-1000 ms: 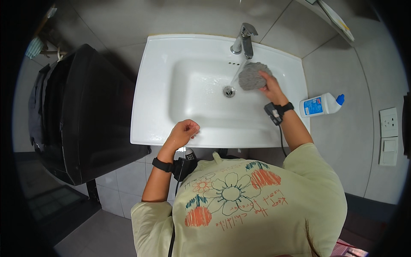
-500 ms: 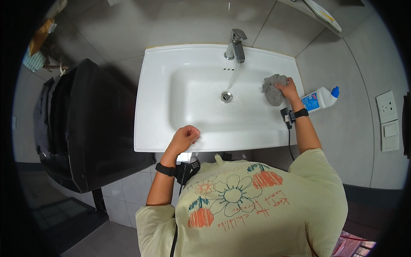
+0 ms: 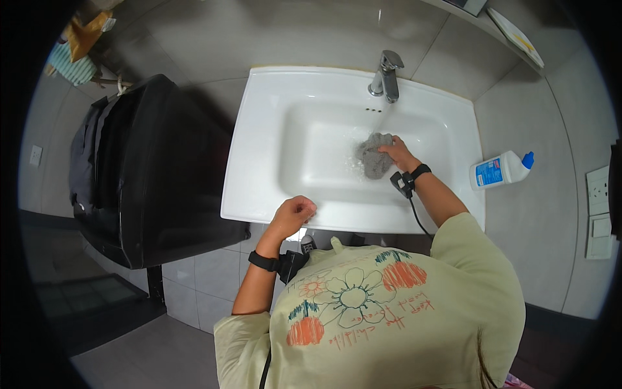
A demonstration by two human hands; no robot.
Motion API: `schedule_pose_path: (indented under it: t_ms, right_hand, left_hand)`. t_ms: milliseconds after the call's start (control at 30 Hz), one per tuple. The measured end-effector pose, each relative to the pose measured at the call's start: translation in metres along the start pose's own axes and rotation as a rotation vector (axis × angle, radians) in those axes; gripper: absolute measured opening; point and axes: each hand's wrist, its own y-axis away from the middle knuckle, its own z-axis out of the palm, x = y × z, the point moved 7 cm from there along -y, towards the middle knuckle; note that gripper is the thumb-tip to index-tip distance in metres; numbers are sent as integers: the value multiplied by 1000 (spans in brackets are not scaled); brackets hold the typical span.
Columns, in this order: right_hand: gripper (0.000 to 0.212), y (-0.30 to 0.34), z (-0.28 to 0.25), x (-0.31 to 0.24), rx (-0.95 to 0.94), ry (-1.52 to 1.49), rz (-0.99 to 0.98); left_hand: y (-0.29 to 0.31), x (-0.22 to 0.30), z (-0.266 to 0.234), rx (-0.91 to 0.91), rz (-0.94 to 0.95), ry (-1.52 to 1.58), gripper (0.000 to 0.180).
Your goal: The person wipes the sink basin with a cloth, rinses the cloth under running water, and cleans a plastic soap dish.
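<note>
My right hand (image 3: 400,154) grips a crumpled grey cloth (image 3: 376,156) in the basin of a white sink (image 3: 253,188). The cloth lies over the place where the drain was seen and hides it. Water runs from the chrome faucet (image 3: 387,78) onto the cloth, with splashes beside it. My left hand (image 3: 293,216) rests at the sink's front edge, fingers curled in, and I see nothing in it.
A white bottle with a blue cap (image 3: 502,170) stands right of the sink. A large black appliance-like box (image 3: 175,175) is on the left, close to the sink. Wall sockets (image 3: 598,189) sit at far right, and a shelf (image 3: 453,8) juts out above.
My right hand has carried the grey cloth leftward from the sink's right side to under the running water. My left hand stays at the front edge. The view has shifted slightly.
</note>
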Motion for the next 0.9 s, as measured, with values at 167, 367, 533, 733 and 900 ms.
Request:
schedule_pose_path:
  t_ms: [167, 367, 533, 733, 900]
  right_hand:
    - [67, 21, -7, -42, -69, -229, -127]
    - [54, 35, -21, -67, -148, -140, -246]
    - [54, 18, -6, -70, -123, -224, -288]
    - [61, 2, 10, -85, -6, -419, -264]
    - [58, -4, 15, -92, -15, -455, -276]
  left_hand:
    - [0, 3, -5, 0, 25, -32, 23]
    - [2, 7, -4, -11, 21, -47, 22]
    - [1, 12, 0, -42, 44, -63, 22]
    - [2, 11, -4, -15, 52, -45, 21]
    - [3, 3, 1, -43, 26, -36, 20]
